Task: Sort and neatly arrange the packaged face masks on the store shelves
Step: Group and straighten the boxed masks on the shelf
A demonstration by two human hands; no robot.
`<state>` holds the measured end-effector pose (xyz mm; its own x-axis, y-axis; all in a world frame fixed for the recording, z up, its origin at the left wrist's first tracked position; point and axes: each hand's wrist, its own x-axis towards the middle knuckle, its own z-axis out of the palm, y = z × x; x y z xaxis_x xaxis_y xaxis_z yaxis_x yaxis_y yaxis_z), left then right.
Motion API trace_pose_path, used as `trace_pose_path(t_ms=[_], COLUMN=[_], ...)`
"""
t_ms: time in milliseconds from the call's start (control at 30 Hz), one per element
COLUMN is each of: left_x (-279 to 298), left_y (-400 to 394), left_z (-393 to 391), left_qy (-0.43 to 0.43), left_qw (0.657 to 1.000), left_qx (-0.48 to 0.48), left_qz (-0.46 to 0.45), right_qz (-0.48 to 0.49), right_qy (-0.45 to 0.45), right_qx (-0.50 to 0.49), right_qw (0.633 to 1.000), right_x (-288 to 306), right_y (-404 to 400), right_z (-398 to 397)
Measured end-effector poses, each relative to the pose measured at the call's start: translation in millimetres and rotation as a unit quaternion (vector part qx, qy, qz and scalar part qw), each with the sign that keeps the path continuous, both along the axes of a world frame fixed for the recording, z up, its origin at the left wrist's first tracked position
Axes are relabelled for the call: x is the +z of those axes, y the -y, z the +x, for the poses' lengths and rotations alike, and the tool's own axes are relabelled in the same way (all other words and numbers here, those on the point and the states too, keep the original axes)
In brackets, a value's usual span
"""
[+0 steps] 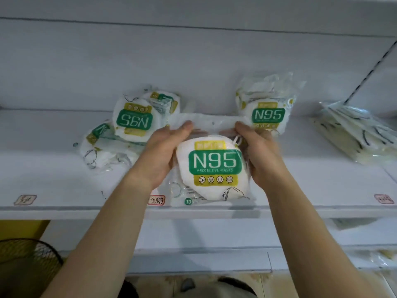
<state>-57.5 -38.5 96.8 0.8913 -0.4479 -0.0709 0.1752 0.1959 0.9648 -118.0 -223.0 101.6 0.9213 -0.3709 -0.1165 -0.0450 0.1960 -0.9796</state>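
Holding a sealed N95 mask pack [214, 166] between both my hands, I have it above the front edge of a white store shelf [53, 186], label facing me and right way up. My left hand [165, 151] curls round its left side, thumb stretched up to the flat sealed strip at the top. My right hand [257, 151] wraps the right side the same way, thumb tip on that strip too. Both hands are gripping the pack, not resting flat.

I judge the pack to be very light. The clear plastic wrap looks thin, crinkly and probably slippery, while the moulded white masks inside give it a soft, rounded bulk that could dent if squeezed. The side edges, where I hold it, seem the safest place; the top strip is flimsy and bends.

Behind my left hand lies a loose heap of N95 packs [120, 134], one of them upside down. Behind my right hand another N95 pack [268, 112] stands leaning against the back wall. Well apart at the far right rests a tilted stack of flat mask packets [354, 134]. Small price labels [156, 200] stick to the shelf's front.
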Motion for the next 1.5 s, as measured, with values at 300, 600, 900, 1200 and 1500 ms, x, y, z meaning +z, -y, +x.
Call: trace_pose_path(t_ms=[300, 600, 900, 1200, 1500], left_x=[-3, 0, 5, 21, -34], left_y=[4, 25, 88, 158, 143], left_z=[20, 32, 47, 39, 56], left_qy=[-0.068, -0.083, -0.003, 0.031, 0.180], left_qw=[0.986, 0.985, 0.998, 0.998, 0.963], left_qx=[0.127, 0.105, 0.041, -0.032, 0.100], left_qz=[-0.081, -0.106, 0.047, 0.034, 0.172], right_qz=[-0.084, -0.064, -0.107, -0.109, -0.105], right_qy=[0.000, 0.008, 0.012, 0.042, 0.035], right_qx=[0.109, 0.038, -0.044, 0.058, -0.016], right_qw=[0.991, 0.997, 0.993, 0.991, 0.994], right_x=[-45, -46, -64, -56, -81], right_y=[31, 50, 100, 160, 216], right_z=[-41, -50, -67, -37, 23])
